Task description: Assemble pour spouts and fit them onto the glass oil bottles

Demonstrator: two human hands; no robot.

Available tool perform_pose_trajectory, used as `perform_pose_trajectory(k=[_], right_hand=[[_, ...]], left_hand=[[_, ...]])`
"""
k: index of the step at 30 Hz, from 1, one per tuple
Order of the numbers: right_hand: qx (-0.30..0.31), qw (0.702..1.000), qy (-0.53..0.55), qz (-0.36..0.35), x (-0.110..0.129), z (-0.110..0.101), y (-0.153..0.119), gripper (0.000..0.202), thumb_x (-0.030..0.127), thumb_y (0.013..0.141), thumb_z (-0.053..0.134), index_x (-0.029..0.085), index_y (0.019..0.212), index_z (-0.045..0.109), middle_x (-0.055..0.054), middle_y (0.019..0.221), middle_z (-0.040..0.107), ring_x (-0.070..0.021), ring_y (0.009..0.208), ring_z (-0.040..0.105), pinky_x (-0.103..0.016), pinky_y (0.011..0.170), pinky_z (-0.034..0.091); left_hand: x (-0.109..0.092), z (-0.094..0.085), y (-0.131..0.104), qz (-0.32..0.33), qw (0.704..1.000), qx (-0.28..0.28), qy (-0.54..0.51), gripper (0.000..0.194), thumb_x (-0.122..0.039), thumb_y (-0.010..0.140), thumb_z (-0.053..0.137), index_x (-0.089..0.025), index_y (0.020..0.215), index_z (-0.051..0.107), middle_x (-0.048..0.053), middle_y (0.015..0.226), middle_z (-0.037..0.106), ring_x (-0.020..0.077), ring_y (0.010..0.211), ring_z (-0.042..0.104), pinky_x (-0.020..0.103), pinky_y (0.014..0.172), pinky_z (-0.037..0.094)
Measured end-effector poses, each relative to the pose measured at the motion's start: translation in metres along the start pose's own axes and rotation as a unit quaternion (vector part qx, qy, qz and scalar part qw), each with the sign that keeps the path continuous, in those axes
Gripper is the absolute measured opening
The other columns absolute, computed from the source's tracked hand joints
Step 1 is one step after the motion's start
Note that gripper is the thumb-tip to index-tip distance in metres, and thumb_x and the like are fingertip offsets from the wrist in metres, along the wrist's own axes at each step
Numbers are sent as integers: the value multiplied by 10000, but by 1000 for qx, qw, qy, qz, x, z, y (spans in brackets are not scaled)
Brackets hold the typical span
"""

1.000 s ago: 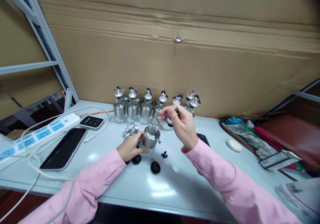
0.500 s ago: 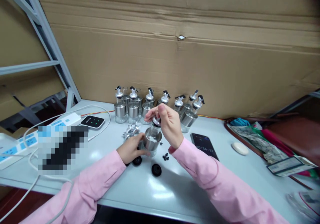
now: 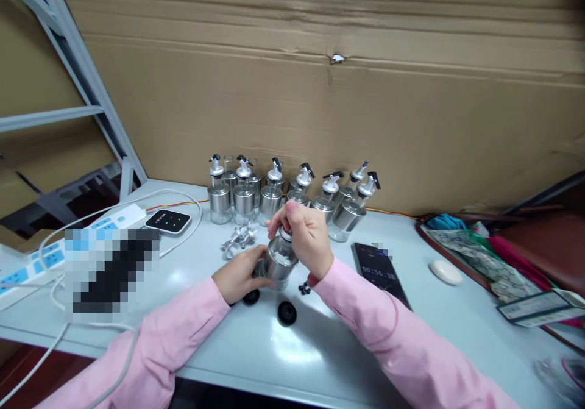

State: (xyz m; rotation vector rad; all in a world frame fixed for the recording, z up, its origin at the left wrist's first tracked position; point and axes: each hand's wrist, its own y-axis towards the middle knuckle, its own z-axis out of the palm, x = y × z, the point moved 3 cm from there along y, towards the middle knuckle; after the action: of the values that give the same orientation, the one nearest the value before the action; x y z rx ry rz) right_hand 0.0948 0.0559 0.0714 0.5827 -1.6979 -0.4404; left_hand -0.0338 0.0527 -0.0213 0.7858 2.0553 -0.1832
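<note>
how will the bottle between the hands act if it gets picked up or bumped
The bottle is probably stiff, given its metal-looking sleeve. Its smooth, clear base looks like glass, so it may be slippery and could break if dropped. With its round body, it would likely roll if laid down.

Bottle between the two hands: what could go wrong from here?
The bottle leans slightly, so pressure from the right hand on its silver top might slide it out of the left hand. The right cuff hangs close to the small black pieces and could scatter them. The black disc in front might get knocked if the bottle slips.
</note>
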Motion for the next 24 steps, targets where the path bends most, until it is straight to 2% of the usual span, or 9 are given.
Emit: perform_pose_trajectory(k=[5,8,11,13,15,17,20,24], right_hand=[[-22,1000,-10,-11,-1,3,-2,513,441,906,324,200,483,487,11,465,540,-111,462,522,-250,527,412],[-52,999,8,5,8,0,2,506,470,896,331,203,477,430,27,440,491,-92,391,468,-242,454,382],[-122,992,28,0,28,-20,13,490,517,880,318,214,497,349,32,472,488,-83,367,466,-229,395,373],[-156,988,0,-19,42,-39,22,457,507,872,342,218,517,335,35,494,491,-80,380,489,-222,404,392],[-186,981,-42,-34,47,-60,31,381,456,829,463,219,542,379,49,494,478,-82,397,502,-223,437,424],[-209,976,-58,-24,40,-78,38,339,367,768,558,214,521,383,68,452,432,-84,397,502,-223,444,433],[-259,965,-30,13,12,-97,42,354,212,693,555,208,428,319,92,381,326,-65,326,419,-210,385,388],[-293,956,-1,27,-23,-103,48,297,175,641,491,212,397,327,105,351,267,-69,280,380,-208,327,332]], left_hand=[[2,1,0,-6,1000,2,12,497,-346,699,694,-168,1118,494,102,1079,613,271,994,571,408,879,436],[1,0,0,13,1000,-2,-8,659,-356,679,712,-191,1235,401,123,1169,580,285,1091,541,431,933,413],[1,-4,-2,43,998,-36,-28,750,-381,736,659,-209,1341,252,148,1265,516,276,1201,466,445,1003,357],[1,-5,-3,50,996,-63,-22,630,-392,817,555,-205,1340,256,152,1251,526,258,1186,482,446,999,359],[1,-6,-4,55,995,-80,-7,526,-389,860,481,-206,1316,295,140,1204,558,239,1141,513,435,980,381],[2,-5,-5,60,995,-84,12,467,-378,870,459,-209,1287,334,123,1156,585,225,1097,536,419,958,402],[2,-4,-4,73,994,-75,35,400,-350,874,448,-208,1242,381,100,1109,601,208,1048,552,394,929,421],[0,-3,-5,83,993,-65,54,345,-335,881,421,-200,1198,414,82,1059,606,193,1003,558,369,899,429]])
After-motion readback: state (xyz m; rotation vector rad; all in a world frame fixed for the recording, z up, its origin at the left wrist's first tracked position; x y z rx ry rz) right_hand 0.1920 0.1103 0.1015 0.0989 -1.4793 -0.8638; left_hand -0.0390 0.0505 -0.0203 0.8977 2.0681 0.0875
